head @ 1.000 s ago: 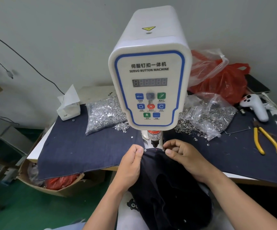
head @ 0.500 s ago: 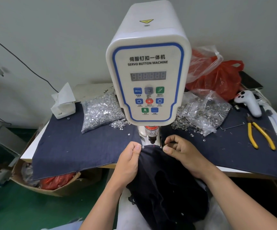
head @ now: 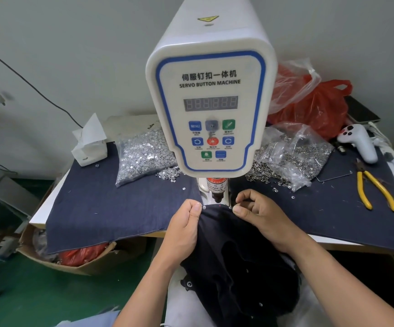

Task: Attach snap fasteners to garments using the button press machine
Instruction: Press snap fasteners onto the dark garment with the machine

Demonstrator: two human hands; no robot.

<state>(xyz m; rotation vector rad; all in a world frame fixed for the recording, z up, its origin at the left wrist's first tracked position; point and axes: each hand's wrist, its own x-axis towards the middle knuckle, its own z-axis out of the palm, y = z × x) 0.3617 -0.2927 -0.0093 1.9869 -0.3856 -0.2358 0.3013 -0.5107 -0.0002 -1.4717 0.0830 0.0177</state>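
Item: dark garment (head: pixel 236 256), nearest the viewer, hanging below the press head (head: pixel 217 193) with its upper edge stretched flat just under that head; one set snap (head: pixel 204 207) at the edge, left of the head, another by the right thumb.
Item: left hand (head: pixel 184 228), left of the head, thumb and fingers pinching the garment edge; right hand (head: pixel 259 213), right of the head, curled and pinching the same edge.
Item: servo button machine (head: pixel 211 109), above the head, display unlit or unreadable.
Item: bag of silver caps (head: pixel 144 156), behind and left of the head; bag of ring snaps (head: pixel 292 156), behind and right; yellow-handled pliers (head: pixel 375 190), far right; tissue box (head: pixel 89 147), far left; red plastic bag (head: pixel 318 107), farthest, right.
Handling note (judgement): keep the edge taut and level; centre the red laser dot (head: pixel 219 205) on the intended spot; hold fingertips well clear of the head before triggering; a slack or skewed edge risks a crooked snap.
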